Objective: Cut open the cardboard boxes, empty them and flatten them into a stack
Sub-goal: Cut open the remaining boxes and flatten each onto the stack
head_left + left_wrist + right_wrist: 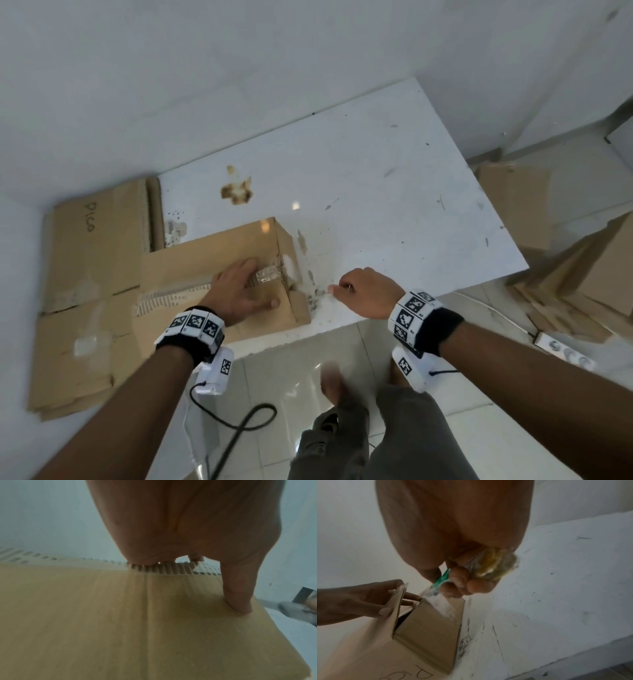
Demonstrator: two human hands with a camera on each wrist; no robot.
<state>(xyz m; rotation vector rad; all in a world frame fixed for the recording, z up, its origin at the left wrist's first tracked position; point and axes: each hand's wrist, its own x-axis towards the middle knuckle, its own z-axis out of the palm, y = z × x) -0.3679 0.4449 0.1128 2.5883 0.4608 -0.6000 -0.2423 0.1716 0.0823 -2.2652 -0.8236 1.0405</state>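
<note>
A brown cardboard box (212,260) (428,628) lies on the white table (376,188) near its front left edge. Clear tape (267,274) crosses the box's right end, where a gap shows between the flaps. My left hand (239,291) (359,601) lies flat on the box top by that end, its thumb (240,599) pressing the cardboard (102,615). Just right of the box, my right hand (363,291) (453,582) is curled round a green-handled cutter (442,579) and a crumpled wad of tape (494,563). The cutter's tip is close to the taped end.
Flattened cardboard (85,291) is stacked to the left of the table, against the wall. More boxes (582,267) lean on the floor to the right, beside a white power strip (561,349). A black cable (239,425) loops on the tiled floor by my legs.
</note>
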